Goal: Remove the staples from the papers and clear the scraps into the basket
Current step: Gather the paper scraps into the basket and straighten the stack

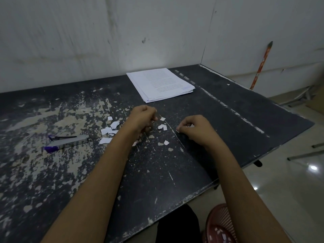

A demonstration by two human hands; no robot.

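Observation:
A stack of white printed papers (160,84) lies at the back of the worn black table (228,120). Several small white paper scraps (110,129) are scattered in the middle. My left hand (142,117) hovers over them with fingers curled; small scraps (162,126) lie just to its right. My right hand (194,128) rests on the table, its fingers pinching white scraps (178,129). A red mesh basket (220,225) stands on the floor at the lower right, with a few scraps inside.
A silver and purple stapler (67,141) lies on the left of the table. An orange-handled tool (261,65) leans against the wall at the right. Metal table legs and a shiny tiled floor (289,181) show beyond the table's right edge.

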